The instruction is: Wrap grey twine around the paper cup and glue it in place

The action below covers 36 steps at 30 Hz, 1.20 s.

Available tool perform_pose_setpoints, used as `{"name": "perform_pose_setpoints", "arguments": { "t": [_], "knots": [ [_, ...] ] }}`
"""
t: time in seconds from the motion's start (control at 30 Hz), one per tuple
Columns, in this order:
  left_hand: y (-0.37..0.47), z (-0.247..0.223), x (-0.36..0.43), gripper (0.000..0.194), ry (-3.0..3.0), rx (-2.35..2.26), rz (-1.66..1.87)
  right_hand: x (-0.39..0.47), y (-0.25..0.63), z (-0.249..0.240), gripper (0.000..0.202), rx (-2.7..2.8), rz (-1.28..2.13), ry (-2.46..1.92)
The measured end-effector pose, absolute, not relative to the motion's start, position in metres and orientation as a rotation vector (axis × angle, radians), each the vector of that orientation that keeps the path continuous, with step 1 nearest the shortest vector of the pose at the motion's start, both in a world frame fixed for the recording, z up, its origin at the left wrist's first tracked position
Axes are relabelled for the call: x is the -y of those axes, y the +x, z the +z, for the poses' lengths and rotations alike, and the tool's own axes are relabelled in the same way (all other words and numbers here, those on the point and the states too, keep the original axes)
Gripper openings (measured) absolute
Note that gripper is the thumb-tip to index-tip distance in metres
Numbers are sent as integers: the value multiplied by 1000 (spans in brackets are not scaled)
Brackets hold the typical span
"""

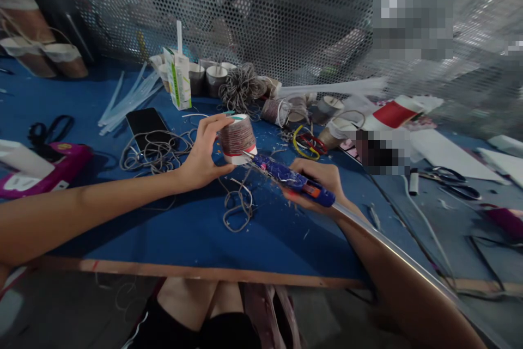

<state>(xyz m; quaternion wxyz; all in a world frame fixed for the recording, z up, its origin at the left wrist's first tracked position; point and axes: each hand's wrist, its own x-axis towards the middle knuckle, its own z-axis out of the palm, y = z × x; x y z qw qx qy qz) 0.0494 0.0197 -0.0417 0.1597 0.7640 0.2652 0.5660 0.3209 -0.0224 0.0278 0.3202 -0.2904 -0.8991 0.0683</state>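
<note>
My left hand [204, 147] grips a paper cup [238, 136] by its rim and base, tilted a little above the blue table. Grey cord is wound around most of the cup, with a red and white band bare near its lower end. My right hand [316, 177] is wrapped around a blue hot glue gun [286, 175], whose nozzle points at the cup's red band, close to or touching it. A long clear glue stick [392, 245] runs out of the gun's back end. Loose grey cord [238, 210] lies on the table below the cup.
A phone [149, 127] lies at left under tangled cord. Behind stand a drink carton [178, 79], several cord-wrapped cups [216, 81] and a cord bundle [243, 87]. Yellow-handled scissors [304, 145] lie beyond the glue gun; dark scissors [453, 181] lie right. Perforated mesh [261, 17] closes the back.
</note>
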Motion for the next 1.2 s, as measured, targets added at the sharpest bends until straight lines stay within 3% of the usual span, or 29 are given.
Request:
{"name": "perform_pose_setpoints", "arguments": {
  "t": [1.2],
  "knots": [
    [52,-46,-22,80,2040,-728,1607,22,324,34,21,2377,155,-857]
  ]
}}
